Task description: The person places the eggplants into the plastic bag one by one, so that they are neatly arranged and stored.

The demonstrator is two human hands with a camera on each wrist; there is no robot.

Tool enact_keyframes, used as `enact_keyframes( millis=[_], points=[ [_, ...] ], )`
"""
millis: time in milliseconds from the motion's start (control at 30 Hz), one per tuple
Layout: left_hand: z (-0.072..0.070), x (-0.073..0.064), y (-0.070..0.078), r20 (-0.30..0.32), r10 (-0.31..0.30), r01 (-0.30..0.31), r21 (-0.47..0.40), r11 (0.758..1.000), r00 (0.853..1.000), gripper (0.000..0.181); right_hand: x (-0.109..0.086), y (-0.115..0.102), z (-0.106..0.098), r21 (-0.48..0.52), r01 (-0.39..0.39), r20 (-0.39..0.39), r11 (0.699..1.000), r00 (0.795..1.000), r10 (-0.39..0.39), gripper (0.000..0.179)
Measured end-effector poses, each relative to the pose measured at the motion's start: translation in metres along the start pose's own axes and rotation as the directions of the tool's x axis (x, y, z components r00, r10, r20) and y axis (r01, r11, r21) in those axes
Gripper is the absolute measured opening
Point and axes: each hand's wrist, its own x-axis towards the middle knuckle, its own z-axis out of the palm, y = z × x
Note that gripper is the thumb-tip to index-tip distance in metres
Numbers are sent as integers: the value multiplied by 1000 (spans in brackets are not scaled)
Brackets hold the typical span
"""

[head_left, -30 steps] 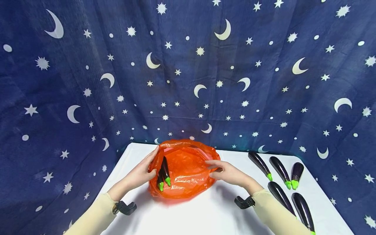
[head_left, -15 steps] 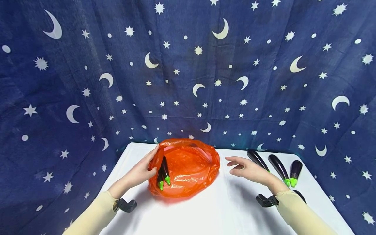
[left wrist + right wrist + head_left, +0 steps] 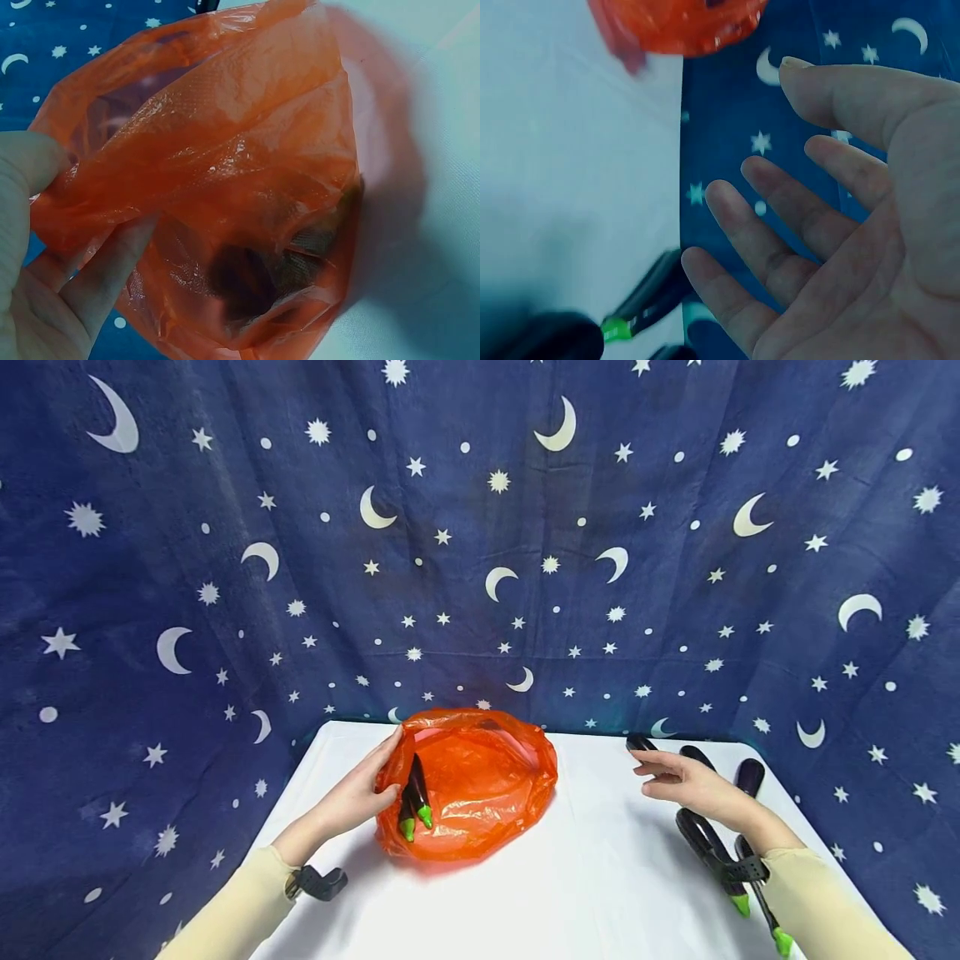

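An orange plastic bag sits with its mouth spread on the white table. Two dark eggplants with green stems lie inside it at the left; through the film they show as dark shapes in the left wrist view. My left hand pinches the bag's left rim between thumb and fingers. Well right of the bag, my right hand hangs above the table with relaxed fingers and holds nothing. Nearest to it are several eggplants, some partly hidden by the hand and forearm.
The white table runs back to a dark blue curtain with moons and stars. Another eggplant lies at the back right. Black wrist cameras are strapped to both wrists.
My right hand has let go of the bag's right rim and moved right, over to the loose eggplants. The left hand has kept its hold on the bag.
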Motion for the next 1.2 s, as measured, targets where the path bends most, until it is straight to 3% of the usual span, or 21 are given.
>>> enact_keyframes(
  millis=[300, 767, 867, 1067, 1200],
  points=[
    [-2, 1, 3, 41, -82, 84, -33, 996, 996, 94, -30, 20, -28, -78, -148, -83, 986, 986, 142, 73],
    [-2, 1, 3, 41, -75, 77, -51, 996, 996, 94, -81, 71, -53, -124, -303, -123, 945, 950, 288, 81],
    [-2, 0, 3, 45, -80, 82, -55, 995, 996, 94, -92, 80, -57, -109, -358, -113, 927, 931, 347, 83],
    [-2, 1, 1, 47, -83, 85, -55, 995, 995, 94, -108, 96, -56, -52, -496, -115, 867, 865, 488, 92],
    [-1, 2, 0, 40, -55, 57, -40, 998, 998, 96, -119, 104, -52, -8, -527, -111, 850, 845, 523, 93]
  ],
)
